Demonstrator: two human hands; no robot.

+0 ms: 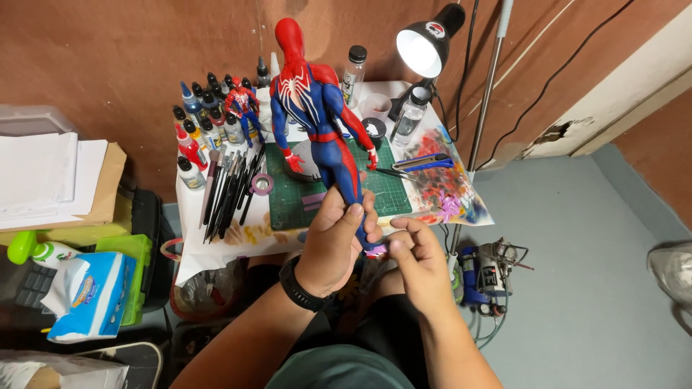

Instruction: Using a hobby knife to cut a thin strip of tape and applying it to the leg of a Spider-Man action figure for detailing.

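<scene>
View from above a small desk (216, 241) covered in white paper against a brown wall. The left hand (333, 241), a black watch (301, 286) on its wrist, is clamped around the lower legs of a large red-and-blue figure (315, 108), which is held upright above the desk with its back to the camera. The right hand (417, 261) is just beside the figure's feet, thumb and fingertips pinched together on a small purple piece (378, 250); what that piece is cannot be told. Under the figure lies a green cutting mat (393, 194) with a roll of purple tape (262, 184) at its left edge. Left of the mat, a row of dark brushes (229, 191) lies beside a cluster of paint bottles (198, 119), among which stands a smaller red-and-blue figure (242, 104). A lit black lamp (427, 43) shines at the desk's far right corner. A tissue pack (90, 295) sits at lower left, and a small compressor (484, 277) rests on the grey floor.
</scene>
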